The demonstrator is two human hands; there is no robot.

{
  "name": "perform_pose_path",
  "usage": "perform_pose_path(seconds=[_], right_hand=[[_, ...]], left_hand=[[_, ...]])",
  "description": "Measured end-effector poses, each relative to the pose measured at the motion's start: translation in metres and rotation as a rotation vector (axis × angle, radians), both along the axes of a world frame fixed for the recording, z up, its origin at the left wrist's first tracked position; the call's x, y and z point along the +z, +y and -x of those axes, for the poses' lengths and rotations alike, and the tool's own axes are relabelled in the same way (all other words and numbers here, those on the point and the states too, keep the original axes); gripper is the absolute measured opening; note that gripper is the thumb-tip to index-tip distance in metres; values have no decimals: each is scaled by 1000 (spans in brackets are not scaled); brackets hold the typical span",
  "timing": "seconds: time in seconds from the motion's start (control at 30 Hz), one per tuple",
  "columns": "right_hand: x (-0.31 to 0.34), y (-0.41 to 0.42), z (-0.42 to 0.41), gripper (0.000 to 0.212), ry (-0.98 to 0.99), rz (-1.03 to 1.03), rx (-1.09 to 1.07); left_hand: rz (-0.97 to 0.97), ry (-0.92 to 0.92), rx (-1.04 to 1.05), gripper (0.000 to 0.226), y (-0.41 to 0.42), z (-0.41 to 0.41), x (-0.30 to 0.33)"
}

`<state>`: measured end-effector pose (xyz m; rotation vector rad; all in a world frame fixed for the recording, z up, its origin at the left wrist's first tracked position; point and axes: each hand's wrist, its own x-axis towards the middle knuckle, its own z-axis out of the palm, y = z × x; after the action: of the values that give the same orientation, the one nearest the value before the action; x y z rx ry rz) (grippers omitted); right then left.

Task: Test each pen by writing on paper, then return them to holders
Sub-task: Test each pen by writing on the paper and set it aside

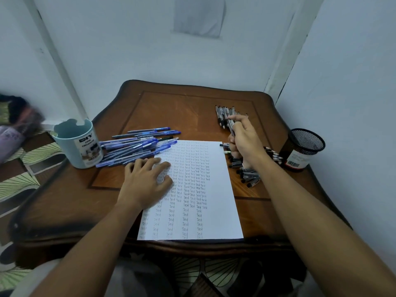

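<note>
One black pen (231,127) is pinched in the curled right hand (244,138) beside the paper (214,211), which should be kept pressed flat by the open left hand (145,181).

The paper (205,189) repeats "Test" in columns; the blue holder (79,144) reads "DIY Desk Organizer".

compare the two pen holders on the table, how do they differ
The light blue holder has solid walls, a wavy rim and a label reading DIY; the black mesh holder is see-through wire. The blue one stands at the table's left edge beside blue pens, the mesh one at the right. Both stand upright, no pens showing inside.
</note>
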<state>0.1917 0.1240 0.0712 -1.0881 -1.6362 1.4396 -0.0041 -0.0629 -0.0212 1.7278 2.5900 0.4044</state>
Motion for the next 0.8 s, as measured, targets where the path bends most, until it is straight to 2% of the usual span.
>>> perform_pose_path(seconds=[0.1,0.17,0.23,0.3,0.43,0.53,0.57,0.67,0.8], right_hand=[[-2,-8,1,34,210,175,6],[-7,-14,0,24,290,219,41],[-16,-19,-3,14,161,109,63],[-25,-25,-6,17,76,35,60],[-40,-37,-12,16,137,135,76],[-51,-44,-16,37,157,147,126],[-54,-46,-18,37,137,124,140],[-65,-51,-19,16,106,93,172],[-74,-54,-23,25,106,128,206]], left_hand=[[-7,-3,-1,63,0,-1,1],[-12,-7,0,63,0,-1,1],[-11,-6,1,63,0,0,0],[-11,-3,1,63,0,0,0],[-16,-5,2,62,1,-1,0],[-2,-2,-2,60,1,1,0],[5,-2,-3,60,1,1,0],[6,-2,-1,61,1,0,0],[7,0,-1,61,1,1,0]])
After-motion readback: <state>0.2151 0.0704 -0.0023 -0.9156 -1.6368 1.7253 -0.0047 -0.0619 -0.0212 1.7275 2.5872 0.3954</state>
